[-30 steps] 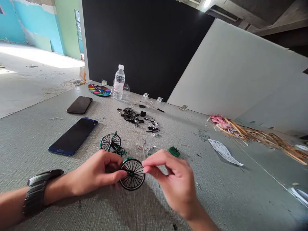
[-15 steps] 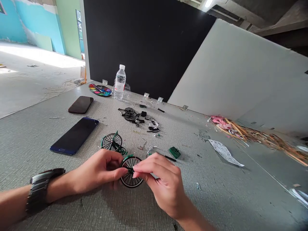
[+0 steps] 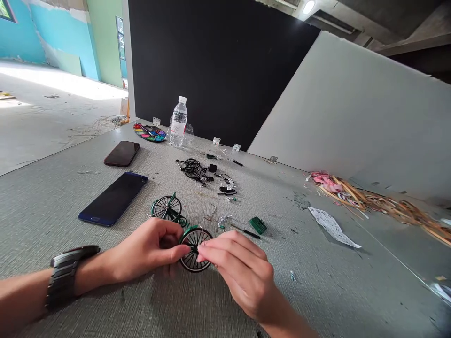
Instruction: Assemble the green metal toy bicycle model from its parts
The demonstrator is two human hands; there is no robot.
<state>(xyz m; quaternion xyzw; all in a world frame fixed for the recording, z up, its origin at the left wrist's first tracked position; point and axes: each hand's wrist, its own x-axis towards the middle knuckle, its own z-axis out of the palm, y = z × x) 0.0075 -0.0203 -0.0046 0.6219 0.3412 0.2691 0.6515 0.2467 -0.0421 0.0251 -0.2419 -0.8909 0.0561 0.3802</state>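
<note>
A green model bicycle (image 3: pixel 191 228) with black spoked wheels stretches away from me, its far wheel (image 3: pixel 167 207) over the tabletop. My left hand (image 3: pixel 150 251) grips it from the left, thumb against the hub of the near wheel (image 3: pixel 196 264). From the right, my right hand (image 3: pixel 243 270) pinches thumb and fingers together beside that hub. A thin light-coloured sliver shows above those fingertips, but what they hold is too small to name. Just past my right hand lie a black-handled screwdriver-like tool (image 3: pixel 251 233), a green box-shaped part (image 3: pixel 258 225) and small silver parts (image 3: pixel 223 220).
Two phones (image 3: pixel 113 199) (image 3: pixel 122 154) lie at the left. Farther back are black model bicycle parts (image 3: pixel 192 168), a water bottle (image 3: pixel 178 124) and a paint palette (image 3: pixel 151 133). A printed sheet (image 3: pixel 333 226) and wood strips (image 3: pixel 347 195) lie right. Panels (image 3: pixel 211 65) rise behind.
The whole view has shifted slightly, so things sit a little farther right. My right fingertips have drawn slightly away from the hub; my left hand keeps its grip on the bicycle.
</note>
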